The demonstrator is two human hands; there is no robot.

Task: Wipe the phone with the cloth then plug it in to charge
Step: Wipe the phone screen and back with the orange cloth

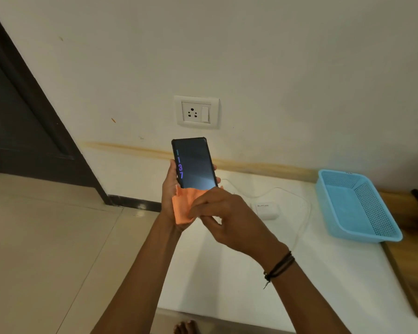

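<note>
Phone [194, 162] is sitting gripped in left hand [169, 189] while right hand [227, 213], pinching cloth [182, 208] at its six o'clock, could be levering it loose.

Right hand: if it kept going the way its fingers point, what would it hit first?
Probably the orange cloth it pinches, then the left hand holding the phone; depth is unclear.

Wall socket [196, 112]: open wall all round, free approach from above & right. Just below it, phone [193, 162] in left hand [170, 189] + cloth [184, 207] under right hand [229, 218] crowd the middle. Tabletop [227, 273] bare on near side; charger [266, 210] w/ cable [275, 188] far centre, basket [355, 206] far right.
</note>
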